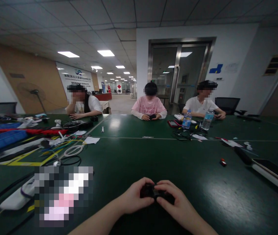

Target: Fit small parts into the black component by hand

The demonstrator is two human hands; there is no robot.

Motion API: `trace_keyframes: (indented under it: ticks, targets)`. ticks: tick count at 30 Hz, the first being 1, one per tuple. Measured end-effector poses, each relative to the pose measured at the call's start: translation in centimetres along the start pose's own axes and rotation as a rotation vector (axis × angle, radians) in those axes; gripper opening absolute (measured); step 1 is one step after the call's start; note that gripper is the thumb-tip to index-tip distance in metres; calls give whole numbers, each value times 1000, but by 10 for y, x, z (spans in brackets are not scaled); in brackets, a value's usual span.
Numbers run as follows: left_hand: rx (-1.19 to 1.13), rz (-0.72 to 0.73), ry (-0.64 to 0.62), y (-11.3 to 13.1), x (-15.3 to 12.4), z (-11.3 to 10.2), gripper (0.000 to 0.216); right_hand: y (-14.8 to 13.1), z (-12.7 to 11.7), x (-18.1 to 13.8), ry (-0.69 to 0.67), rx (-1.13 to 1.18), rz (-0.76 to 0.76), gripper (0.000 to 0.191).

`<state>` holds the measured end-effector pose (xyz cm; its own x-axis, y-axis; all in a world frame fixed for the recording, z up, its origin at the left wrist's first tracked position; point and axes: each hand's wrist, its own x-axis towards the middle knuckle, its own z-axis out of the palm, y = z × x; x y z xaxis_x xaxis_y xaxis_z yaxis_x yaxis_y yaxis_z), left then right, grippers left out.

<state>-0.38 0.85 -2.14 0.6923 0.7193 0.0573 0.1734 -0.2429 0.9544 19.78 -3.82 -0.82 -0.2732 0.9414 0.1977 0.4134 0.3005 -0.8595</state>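
Both my hands meet low in the middle of the head view, just above the dark green table (139, 156). My left hand (135, 195) and my right hand (174, 202) are closed around a small black object (151, 191), fingers curled over it from either side. Most of the object is hidden by my fingers, so its shape is unclear.
Three people sit along the far side, with two water bottles (186, 119) and cables before them. A blue tray (1, 138), red tools, wires and a white cable coil (73, 150) crowd the left. A small red part (223, 162) and a black-and-white bar (266, 168) lie right.
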Motion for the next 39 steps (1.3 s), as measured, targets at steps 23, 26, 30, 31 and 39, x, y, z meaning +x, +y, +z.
trace_keyframes:
  ticks: [23, 26, 30, 31, 39]
  targets:
    - [-44, 12, 0, 2, -1, 1, 39, 2, 2, 2, -4, 31, 12, 21]
    - [-31, 24, 7, 2, 0, 2, 40, 2, 3, 2, 2, 30, 7, 21]
    - [-52, 23, 1, 2, 0, 2, 46, 1, 4, 1, 3, 35, 15, 22]
    - [-54, 23, 4, 2, 0, 2, 46, 1, 4, 1, 2, 36, 16, 23]
    - [-12, 26, 14, 2, 0, 2, 43, -1, 3, 1, -2, 29, 43, 24]
